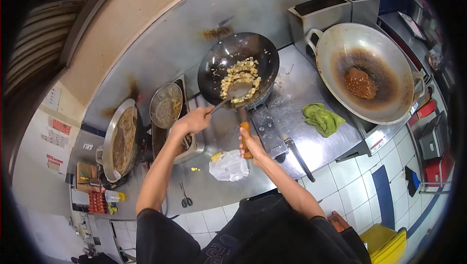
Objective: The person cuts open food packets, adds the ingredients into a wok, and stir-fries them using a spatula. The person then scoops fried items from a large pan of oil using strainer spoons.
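A dark wok (213,64) sits over a burner, with pale yellow chopped food (243,72) spread in its middle. My left hand (195,120) is closed round the handle of a metal ladle (221,106), whose round head rests among the food. Closed round the wok's wooden handle (245,127), my right hand (252,145) is at the near side of the wok. A crumpled white plastic bag (229,166) lies on the steel counter (209,188), just below and between my hands.
A large pan (389,59) holding reddish-brown food stands at the right, beside a green cloth (323,119). At the left are a strainer (166,105) and another wide pan (124,140). Scissors (185,197) lie near the counter's front edge. A yellow bin (389,247) stands lower right.
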### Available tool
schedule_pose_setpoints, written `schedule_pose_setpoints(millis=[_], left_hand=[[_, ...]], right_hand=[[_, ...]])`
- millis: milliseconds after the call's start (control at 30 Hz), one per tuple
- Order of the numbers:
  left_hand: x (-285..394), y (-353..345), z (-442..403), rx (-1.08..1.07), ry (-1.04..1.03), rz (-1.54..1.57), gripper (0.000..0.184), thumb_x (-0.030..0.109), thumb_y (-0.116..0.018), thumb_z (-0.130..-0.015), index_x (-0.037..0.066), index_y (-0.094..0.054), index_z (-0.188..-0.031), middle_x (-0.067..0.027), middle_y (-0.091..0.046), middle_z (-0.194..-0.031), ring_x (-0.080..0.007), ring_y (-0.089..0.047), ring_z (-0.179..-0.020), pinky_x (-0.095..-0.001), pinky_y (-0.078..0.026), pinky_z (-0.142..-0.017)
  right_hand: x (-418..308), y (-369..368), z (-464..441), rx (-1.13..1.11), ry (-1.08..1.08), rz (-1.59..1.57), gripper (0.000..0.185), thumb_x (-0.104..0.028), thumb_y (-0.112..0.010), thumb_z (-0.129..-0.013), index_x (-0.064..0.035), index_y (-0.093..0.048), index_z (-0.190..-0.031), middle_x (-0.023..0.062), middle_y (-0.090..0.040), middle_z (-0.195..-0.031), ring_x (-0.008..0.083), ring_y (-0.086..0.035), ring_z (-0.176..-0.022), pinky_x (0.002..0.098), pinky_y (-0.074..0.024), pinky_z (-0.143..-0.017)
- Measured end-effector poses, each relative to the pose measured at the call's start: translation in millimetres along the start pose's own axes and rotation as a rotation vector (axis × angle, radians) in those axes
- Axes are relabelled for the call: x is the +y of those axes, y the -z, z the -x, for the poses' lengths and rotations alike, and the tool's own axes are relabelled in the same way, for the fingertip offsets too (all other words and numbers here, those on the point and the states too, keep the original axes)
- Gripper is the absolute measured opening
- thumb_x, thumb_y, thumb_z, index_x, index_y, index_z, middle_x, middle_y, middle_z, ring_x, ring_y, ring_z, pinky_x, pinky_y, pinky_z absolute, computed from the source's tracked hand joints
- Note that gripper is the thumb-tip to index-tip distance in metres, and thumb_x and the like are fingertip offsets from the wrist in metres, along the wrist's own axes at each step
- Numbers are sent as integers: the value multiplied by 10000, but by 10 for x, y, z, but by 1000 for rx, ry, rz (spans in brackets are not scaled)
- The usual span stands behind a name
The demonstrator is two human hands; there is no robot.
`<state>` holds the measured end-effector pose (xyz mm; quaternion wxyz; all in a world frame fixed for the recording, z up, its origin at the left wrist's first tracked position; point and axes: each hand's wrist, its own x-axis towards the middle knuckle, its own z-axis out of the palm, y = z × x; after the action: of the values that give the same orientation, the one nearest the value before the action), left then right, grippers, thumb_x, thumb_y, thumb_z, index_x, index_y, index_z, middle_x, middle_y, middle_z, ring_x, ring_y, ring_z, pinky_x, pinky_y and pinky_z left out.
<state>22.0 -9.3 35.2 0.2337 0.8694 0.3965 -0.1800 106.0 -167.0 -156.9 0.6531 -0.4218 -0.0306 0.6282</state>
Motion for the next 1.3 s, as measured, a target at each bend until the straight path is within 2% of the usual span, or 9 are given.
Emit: schedule_pose_setpoints(millis=[267,367,467,600,700,867,1033,1167,1300], left_hand=[[-11,96,39,-114,1,-119,463,143,-419,-919,115,-473,-1378,-101,-653,-720,-200,-587,-498,-322,-494,-464],[-103,-9,-241,69,-125,-199,472,143,-431,-897,93,-485,-1363,-125,-618,-665,-179,-559,-464,-323,-481,-458],[-131,417,103,-121,-132,-190,466,167,-454,-892,102,-502,-1351,-117,-626,-652,-207,-576,-470,-334,-513,-535],[113,130,46,-77,82,-130,434,183,-481,-894,116,-534,-1320,-232,-602,-1188,-283,-640,-1029,-365,-463,-936],[-179,317,-119,150,-264,-231,407,190,-507,-891,96,-559,-1283,-209,-636,-1118,-324,-642,-994,-378,-471,-914],[-106,644,703,84,-69,-470,414,213,-545,-856,209,-584,-1268,-216,-659,-980,-386,-616,-965,-442,-483,-888],[-468,487,-540,78,-137,-277,425,216,-546,-848,208,-579,-1271,-215,-656,-994,-376,-615,-970,-457,-478,-889],[-299,517,-726,362,-285,-305,416,224,-539,-861,227,-573,-1275,-195,-663,-965,-398,-612,-935,-471,-489,-821],[-460,774,-92,392,-178,-401,435,213,-556,-836,287,-580,-1265,-205,-662,-883,-402,-628,-854,-486,-494,-780]], right_hand=[[24,20,21,23,-3,23,497,-565,-617,-844,-86,-494,-881,8,-489,-604,115,-482,-405,284,-442,-383],[52,6,38,28,17,4,511,-570,-639,-826,-85,-494,-898,4,-477,-611,105,-464,-414,279,-424,-394],[-38,25,107,27,8,50,506,-569,-625,-837,-84,-490,-894,7,-482,-609,109,-468,-413,284,-429,-390],[137,-67,-20,42,44,33,531,-593,-618,-829,-82,-490,-894,2,-480,-596,111,-480,-410,278,-435,-381],[245,-73,-10,28,66,42,548,-604,-613,-828,-75,-490,-898,5,-481,-589,122,-490,-415,281,-440,-381],[114,-73,107,52,67,20,570,-614,-603,-830,-61,-496,-914,16,-491,-591,134,-501,-416,292,-444,-379],[158,-213,84,77,78,62,574,-607,-593,-841,-49,-488,-926,32,-505,-598,134,-507,-421,296,-452,-383],[91,-23,149,83,32,128,555,-597,-588,-851,-57,-486,-925,28,-506,-602,127,-499,-427,289,-446,-387],[-420,482,243,16,-58,287,498,-540,-612,-865,-64,-487,-939,10,-489,-602,113,-480,-432,276,-424,-385]])
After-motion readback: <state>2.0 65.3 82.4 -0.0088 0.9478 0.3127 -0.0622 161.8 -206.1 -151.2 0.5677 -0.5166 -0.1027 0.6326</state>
